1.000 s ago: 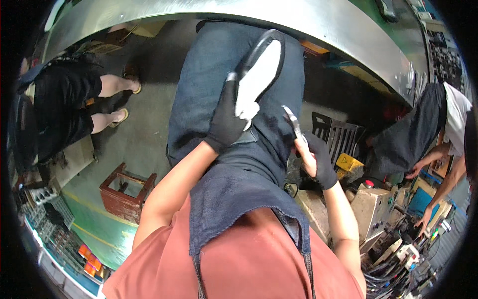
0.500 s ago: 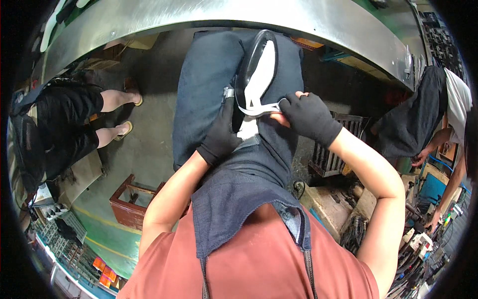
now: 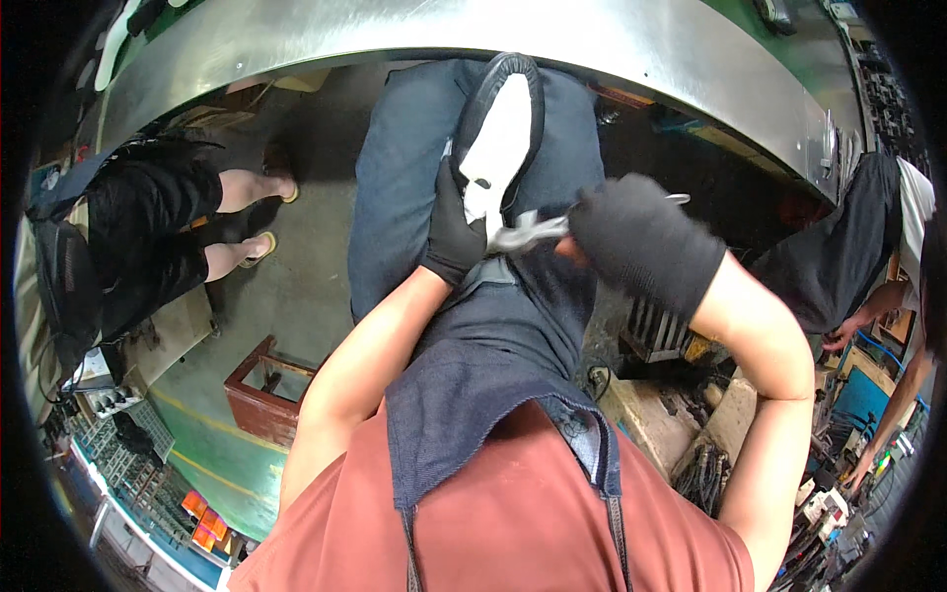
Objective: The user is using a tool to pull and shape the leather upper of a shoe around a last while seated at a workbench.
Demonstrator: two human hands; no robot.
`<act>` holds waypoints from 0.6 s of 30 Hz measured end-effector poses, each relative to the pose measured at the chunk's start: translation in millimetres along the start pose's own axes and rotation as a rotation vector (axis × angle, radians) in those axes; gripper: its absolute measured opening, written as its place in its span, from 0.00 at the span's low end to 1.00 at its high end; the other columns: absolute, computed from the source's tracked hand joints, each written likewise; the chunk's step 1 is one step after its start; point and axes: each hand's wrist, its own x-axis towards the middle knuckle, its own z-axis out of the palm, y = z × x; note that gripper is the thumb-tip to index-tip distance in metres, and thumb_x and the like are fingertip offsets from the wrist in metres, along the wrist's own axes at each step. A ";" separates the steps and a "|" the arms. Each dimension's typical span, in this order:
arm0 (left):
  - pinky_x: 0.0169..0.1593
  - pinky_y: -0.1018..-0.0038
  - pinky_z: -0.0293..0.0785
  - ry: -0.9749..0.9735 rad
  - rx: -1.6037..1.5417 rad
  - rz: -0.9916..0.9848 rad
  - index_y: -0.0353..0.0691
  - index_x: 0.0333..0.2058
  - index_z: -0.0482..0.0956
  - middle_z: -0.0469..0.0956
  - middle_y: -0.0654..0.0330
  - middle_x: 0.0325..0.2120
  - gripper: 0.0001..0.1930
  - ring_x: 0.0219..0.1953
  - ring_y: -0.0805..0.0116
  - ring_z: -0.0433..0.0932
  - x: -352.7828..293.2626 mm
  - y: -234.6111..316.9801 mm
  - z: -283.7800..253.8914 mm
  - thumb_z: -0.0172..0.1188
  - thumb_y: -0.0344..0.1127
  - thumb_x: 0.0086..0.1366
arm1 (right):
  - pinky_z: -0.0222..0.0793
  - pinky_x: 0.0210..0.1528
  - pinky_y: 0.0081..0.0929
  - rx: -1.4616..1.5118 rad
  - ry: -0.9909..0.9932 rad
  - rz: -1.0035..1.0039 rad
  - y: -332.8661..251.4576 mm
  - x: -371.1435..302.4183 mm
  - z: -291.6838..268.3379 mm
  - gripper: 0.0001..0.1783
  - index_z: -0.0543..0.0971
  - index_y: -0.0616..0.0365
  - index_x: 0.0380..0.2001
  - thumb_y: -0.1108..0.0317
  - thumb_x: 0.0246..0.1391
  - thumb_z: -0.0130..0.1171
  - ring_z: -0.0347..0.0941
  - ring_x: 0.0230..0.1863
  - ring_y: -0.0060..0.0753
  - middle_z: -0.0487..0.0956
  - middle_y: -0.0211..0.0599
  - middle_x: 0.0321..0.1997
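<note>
My left grip [image 3: 456, 232], in a black glove, is clamped on the lower left side of a shoe piece [image 3: 501, 123]. The piece has a black upper wrapped around its rim and a white underside turned up toward me, with a small dark hole low in the white. It lies on my lap over dark blue cloth [image 3: 395, 168], its rounded toe pointing away from me, near the edge of the metal tabletop [image 3: 395, 30], and its narrow end toward my waist.

My right grip [image 3: 646, 242], also gloved in black, is closed around a silvery hand tool [image 3: 533, 233]. One end of the tool sticks out beyond my knuckles on the right; the other reaches left to the narrow end of the shoe piece, just beside my left grip. That end is blurred, so I cannot tell whether it touches the white.

Left of my legs, a reddish-brown stool [image 3: 259, 409] stands on the floor, and farther left is a person in black shorts [image 3: 158, 232] and light-coloured slippers. To my right, near my forearm, is a dark slatted piece [image 3: 653, 331]; beyond it, another person's hand [image 3: 843, 335] reaches down, well apart from mine.
</note>
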 end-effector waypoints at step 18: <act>0.58 0.73 0.67 -0.481 -0.729 -0.666 0.32 0.56 0.69 0.76 0.58 0.49 0.37 0.49 0.68 0.74 38.8 10.1 -15.3 0.28 0.62 0.75 | 0.65 0.28 0.29 1.073 0.264 0.054 36.9 13.4 65.5 0.31 0.80 0.64 0.30 0.42 0.63 0.50 0.64 0.21 0.26 0.71 0.41 0.16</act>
